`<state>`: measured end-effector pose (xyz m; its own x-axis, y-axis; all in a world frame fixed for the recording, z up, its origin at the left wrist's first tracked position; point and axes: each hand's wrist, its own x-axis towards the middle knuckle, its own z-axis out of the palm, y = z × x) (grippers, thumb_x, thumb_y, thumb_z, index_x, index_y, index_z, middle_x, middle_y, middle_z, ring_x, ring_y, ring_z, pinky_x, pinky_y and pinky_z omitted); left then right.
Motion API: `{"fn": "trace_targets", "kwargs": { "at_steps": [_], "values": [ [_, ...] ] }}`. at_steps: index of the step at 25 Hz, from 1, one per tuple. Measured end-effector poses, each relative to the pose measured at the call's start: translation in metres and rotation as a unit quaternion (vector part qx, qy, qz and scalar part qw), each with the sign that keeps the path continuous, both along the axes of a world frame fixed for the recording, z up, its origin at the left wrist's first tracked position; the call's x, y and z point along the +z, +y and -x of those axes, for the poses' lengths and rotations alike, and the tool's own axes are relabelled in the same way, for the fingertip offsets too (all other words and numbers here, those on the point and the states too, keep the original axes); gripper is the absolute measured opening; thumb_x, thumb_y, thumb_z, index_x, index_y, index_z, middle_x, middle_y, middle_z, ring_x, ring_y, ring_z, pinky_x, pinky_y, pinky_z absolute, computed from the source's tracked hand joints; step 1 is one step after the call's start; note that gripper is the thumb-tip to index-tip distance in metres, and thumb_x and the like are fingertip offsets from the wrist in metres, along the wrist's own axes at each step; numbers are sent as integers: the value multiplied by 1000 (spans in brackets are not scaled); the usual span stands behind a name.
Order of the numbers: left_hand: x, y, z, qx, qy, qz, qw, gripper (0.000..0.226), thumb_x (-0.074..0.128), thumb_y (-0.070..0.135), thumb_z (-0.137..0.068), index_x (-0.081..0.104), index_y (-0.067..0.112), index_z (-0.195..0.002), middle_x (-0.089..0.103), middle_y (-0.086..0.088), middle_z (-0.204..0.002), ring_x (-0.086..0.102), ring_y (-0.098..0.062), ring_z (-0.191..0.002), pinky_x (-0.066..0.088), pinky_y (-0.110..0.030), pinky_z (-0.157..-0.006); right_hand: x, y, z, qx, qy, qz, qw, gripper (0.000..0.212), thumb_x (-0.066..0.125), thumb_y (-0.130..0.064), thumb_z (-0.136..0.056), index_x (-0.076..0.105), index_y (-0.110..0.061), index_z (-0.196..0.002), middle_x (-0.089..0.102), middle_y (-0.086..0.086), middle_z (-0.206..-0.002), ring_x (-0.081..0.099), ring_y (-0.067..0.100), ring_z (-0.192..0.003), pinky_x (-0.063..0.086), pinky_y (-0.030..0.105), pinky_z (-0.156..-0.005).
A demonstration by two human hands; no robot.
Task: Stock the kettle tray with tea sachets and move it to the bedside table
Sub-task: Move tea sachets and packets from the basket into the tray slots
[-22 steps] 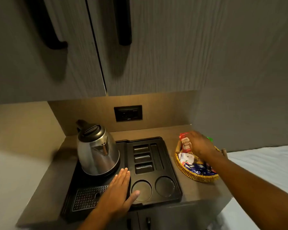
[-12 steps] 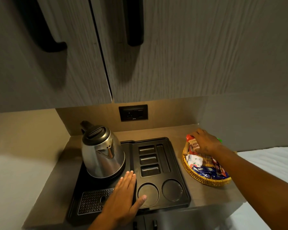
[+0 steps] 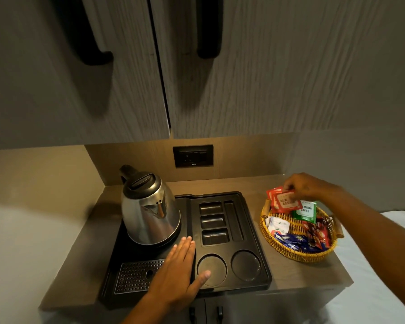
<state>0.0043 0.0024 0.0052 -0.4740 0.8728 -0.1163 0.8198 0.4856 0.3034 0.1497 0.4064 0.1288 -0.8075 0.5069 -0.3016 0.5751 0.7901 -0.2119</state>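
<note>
A black kettle tray [image 3: 250, 232] lies on the counter, with a steel kettle [image 3: 150, 211] standing on its left half and bare slots and two round wells on its right half. My left hand [image 3: 180, 272] rests flat on the tray's front, fingers spread, thumb in the left well. To the right stands a wicker basket [image 3: 297, 253] holding several sachets. My right hand [image 3: 309, 185] is over the basket's back edge, pinching red tea sachets [image 3: 283, 202] that are lifted above the basket. A green sachet [image 3: 305, 210] leans just below them.
Grey cabinet doors with black handles [image 3: 208, 26] hang low over the counter. A black wall socket [image 3: 193, 156] sits behind the tray. White bedding [image 3: 384, 277] lies to the right of the counter. Cupboard handles [image 3: 218, 313] show below the front edge.
My right hand has closed on the red sachets and raised them from the basket, uncovering the green sachet. My left hand stays flat on the tray. The view has shifted slightly.
</note>
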Motion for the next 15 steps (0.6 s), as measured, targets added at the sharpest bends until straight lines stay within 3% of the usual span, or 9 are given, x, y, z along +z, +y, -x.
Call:
{"fn": "trace_targets", "kwargs": {
  "at_steps": [4, 8, 11, 15],
  "values": [
    [6, 1, -3, -3, 0, 11, 1000, 102, 4, 87, -78, -6, 22, -155, -15, 5, -163, -18, -10, -148, -8, -33, -120, 46, -21, 36, 41, 69, 21, 997, 14, 72, -18, -79, 62, -28, -79, 64, -4, -82, 62, 10, -77, 41, 22, -61],
    [9, 1, -3, -1, 0, 23, 1000, 96, 14, 83, -84, -6, 22, -156, -15, 5, -163, -19, -9, -147, -8, -33, -120, 16, -85, 112, 77, 141, 87, 983, 15, 70, -19, -81, 67, -20, -96, 64, -4, -91, 59, 12, -87, 47, 27, -74],
    [9, 1, -1, 2, 0, 26, 1000, 101, 10, 87, -80, -6, 23, -156, -16, 7, -162, -20, -9, -147, -6, -36, -122, -28, -113, 157, 46, 114, 104, 987, 15, 68, -22, -83, 66, -21, -98, 66, -1, -98, 62, 14, -92, 51, 36, -84],
    [6, 1, 1, 5, -9, 21, 1000, 103, 10, 89, -78, -5, 23, -156, -16, 8, -162, -20, -8, -147, -5, -36, -123, -57, -111, 177, 32, 86, 120, 989, 10, 69, -25, -81, 62, -30, -85, 66, -4, -90, 64, 13, -88, 51, 31, -73]
  ]
}}
